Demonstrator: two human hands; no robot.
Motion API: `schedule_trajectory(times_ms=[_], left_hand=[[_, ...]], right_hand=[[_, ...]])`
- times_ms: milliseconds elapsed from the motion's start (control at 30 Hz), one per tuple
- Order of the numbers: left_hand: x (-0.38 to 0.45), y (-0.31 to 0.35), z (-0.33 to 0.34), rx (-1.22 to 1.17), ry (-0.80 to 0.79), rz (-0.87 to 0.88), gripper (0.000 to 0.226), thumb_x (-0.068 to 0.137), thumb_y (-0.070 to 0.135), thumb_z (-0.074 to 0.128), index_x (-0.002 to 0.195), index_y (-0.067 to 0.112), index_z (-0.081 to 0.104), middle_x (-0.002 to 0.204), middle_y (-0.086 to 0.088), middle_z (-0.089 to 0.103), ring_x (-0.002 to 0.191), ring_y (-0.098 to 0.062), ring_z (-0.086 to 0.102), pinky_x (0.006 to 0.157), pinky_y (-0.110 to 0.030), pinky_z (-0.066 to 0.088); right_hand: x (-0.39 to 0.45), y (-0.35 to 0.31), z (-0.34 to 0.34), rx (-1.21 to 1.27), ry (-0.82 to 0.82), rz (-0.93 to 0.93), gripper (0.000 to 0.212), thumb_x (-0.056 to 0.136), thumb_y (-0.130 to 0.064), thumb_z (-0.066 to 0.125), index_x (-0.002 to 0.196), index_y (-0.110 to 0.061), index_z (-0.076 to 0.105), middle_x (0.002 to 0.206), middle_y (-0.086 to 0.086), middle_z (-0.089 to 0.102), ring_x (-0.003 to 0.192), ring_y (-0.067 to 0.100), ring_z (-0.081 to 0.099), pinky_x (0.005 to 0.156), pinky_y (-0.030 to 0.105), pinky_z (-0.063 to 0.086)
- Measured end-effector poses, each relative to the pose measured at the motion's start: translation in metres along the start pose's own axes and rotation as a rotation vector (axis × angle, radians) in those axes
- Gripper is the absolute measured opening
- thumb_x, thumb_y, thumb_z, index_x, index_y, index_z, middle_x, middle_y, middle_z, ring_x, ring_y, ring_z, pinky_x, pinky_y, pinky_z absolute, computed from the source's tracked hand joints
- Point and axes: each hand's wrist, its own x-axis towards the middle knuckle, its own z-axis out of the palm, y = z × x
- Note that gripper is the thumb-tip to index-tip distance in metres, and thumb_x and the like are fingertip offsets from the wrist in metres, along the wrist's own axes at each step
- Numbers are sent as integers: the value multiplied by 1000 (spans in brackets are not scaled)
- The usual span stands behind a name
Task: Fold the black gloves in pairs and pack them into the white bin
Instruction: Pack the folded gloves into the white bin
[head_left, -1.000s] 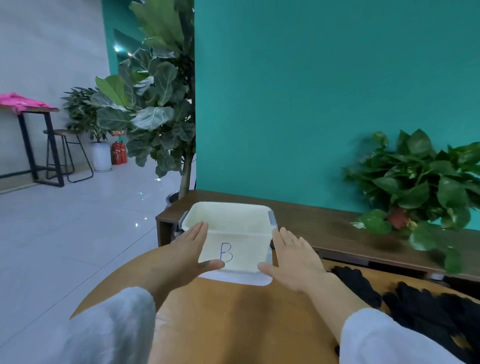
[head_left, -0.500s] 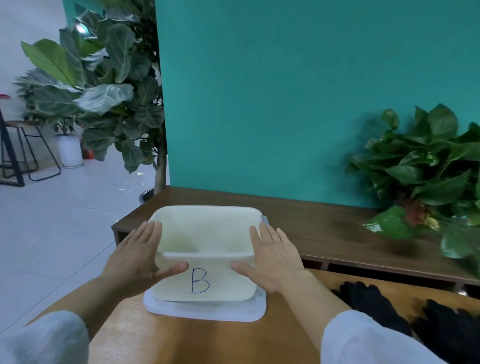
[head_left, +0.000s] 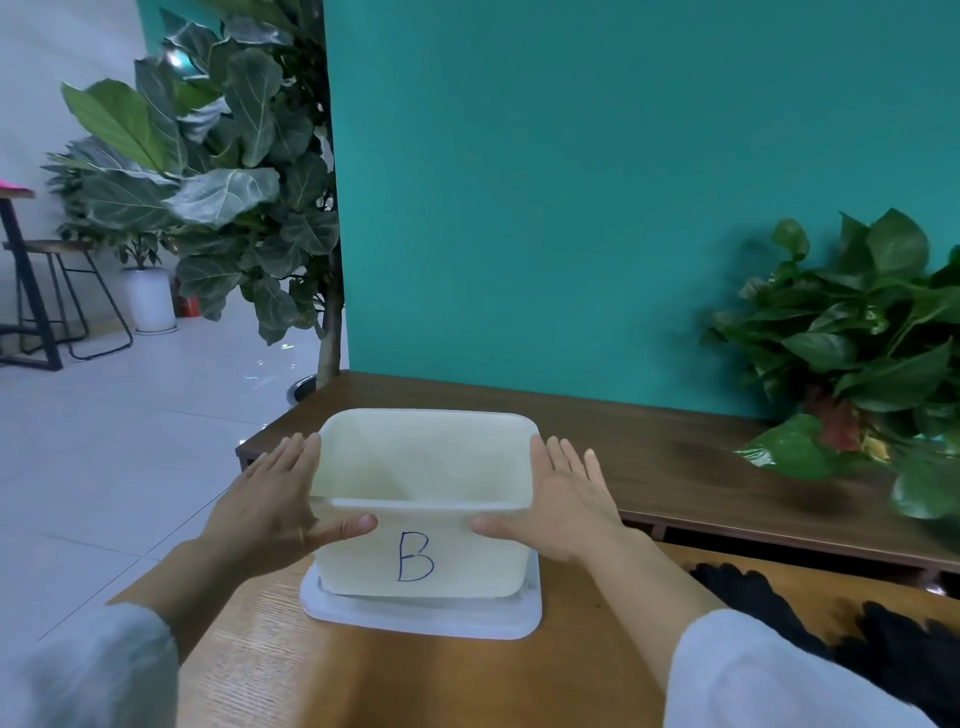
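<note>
White bin (head_left: 423, 519) marked B, centre frame, on lid (head_left: 421, 616) on counter (head_left: 415, 686); left hand (head_left: 270, 506) & right hand (head_left: 563, 501) flat vs sides, fingers straight, thumbs on front; black gloves (head_left: 831, 618) lower right; press evenly, set square, keep near gloves.

Counts of things around the two hands

There was one white bin (head_left: 426, 499), with one blue letter B (head_left: 414, 557) on its near wall, between one left hand (head_left: 270, 506) and one right hand (head_left: 563, 501). Under it lay one white lid (head_left: 421, 618). To the right of the right hand lay a heap of black gloves (head_left: 831, 629); their number could not be counted. There were three plants: two beyond the left hand and one beyond the right hand.
</note>
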Motion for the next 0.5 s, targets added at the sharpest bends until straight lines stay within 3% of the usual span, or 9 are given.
schedule_trajectory(times_ms=[67,167,267,367,500], left_hand=[[2,-7,4,-46,4,16,143,42,108,21,153,17,22,153,-1,34,135,-24,38,107,-40,38],[4,-11,8,-141,14,47,133,48,105,32,153,23,25,157,6,29,130,-22,43,100,-41,45],[4,-11,12,-228,63,89,122,53,102,39,149,28,32,150,10,37,121,-18,47,93,-40,50],[5,-8,15,-265,80,77,121,52,102,38,144,23,39,139,6,46,114,-15,48,88,-36,52],[4,-5,14,-269,77,55,130,50,105,29,146,18,36,141,3,45,114,-15,46,88,-32,51]], right_hand=[[7,1,5,43,-19,-4,130,66,-91,46,155,-14,-8,163,8,-7,149,21,-13,120,44,-11],[8,4,10,71,-3,-17,127,66,-92,43,155,-13,-2,163,9,-7,149,21,-14,120,42,-12],[9,5,13,99,51,-23,126,64,-91,47,153,-10,9,162,6,7,150,19,-5,121,41,-10],[12,4,16,144,63,-2,133,58,-92,52,152,-7,12,160,6,15,150,19,2,121,41,-8],[15,6,20,163,86,-3,136,54,-93,52,151,-6,14,159,9,20,149,19,5,120,41,-9]])
